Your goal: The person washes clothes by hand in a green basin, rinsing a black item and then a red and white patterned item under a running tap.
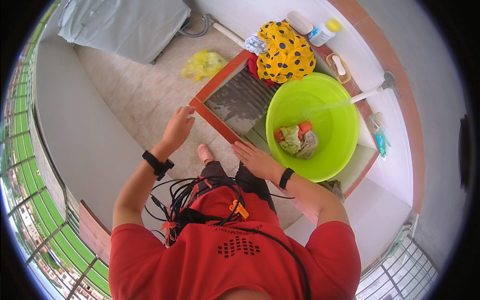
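My left hand (181, 126) is empty, its fingers loosely curled beside the corner of a laundry sink's red tiled rim (215, 122). Flat on the front rim lies my right hand (258, 162), fingers stretched out and holding nothing. A large lime-green plastic basin (337, 150) stands in the sink, to the right of that hand. Water runs into it from a white tap (365, 95). Inside the basin, low on its left side, sit small bunched clothes: a pale green piece (290, 139), an orange piece (305, 126) and a greyish piece (309, 144).
Yellow dotted cloth (287, 52) is heaped on the ribbed washboard slab (243, 95). Along the back ledge are a soap dish (338, 68), a white bottle (321, 33) and a toothpaste tube (381, 144). A yellow plastic bag (204, 64) lies on the floor near a grey-covered appliance (127, 26). Black cables (187, 195) hang at my waist.
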The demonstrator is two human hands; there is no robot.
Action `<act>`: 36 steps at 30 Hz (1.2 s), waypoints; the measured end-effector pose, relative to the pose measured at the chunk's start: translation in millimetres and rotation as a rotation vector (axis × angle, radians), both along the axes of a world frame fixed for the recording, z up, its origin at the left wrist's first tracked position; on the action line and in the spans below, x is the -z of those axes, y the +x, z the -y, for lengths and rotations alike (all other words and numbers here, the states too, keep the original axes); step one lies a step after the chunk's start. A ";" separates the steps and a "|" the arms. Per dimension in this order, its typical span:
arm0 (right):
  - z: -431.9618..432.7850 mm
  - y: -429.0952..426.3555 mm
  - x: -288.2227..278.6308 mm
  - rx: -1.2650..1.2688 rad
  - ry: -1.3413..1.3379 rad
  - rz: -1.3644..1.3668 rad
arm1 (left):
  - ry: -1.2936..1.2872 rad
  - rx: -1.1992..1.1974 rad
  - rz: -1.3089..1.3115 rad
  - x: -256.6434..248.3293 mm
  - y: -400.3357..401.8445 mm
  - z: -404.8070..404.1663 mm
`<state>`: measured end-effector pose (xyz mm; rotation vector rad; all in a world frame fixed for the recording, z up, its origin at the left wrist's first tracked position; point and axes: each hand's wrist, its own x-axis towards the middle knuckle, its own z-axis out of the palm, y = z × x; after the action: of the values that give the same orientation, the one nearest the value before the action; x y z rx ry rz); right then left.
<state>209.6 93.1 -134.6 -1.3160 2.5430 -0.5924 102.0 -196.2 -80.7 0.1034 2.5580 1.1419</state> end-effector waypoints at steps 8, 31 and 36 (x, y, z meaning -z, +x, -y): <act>-68.8 31.8 -31.1 0.126 -0.077 0.215 | -0.105 0.169 -0.048 16.8 -7.3 -20.3; -125.2 -116.6 54.0 0.859 -1.340 1.637 | 0.019 -0.173 0.216 25.3 16.8 -53.0; -82.5 -120.1 13.1 0.819 -1.135 1.325 | 0.135 -0.123 0.304 39.5 -10.3 -82.9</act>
<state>89.5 175.6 -147.7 0.2906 1.3271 -2.2269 91.7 -113.3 -120.2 -0.1850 2.2449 1.2675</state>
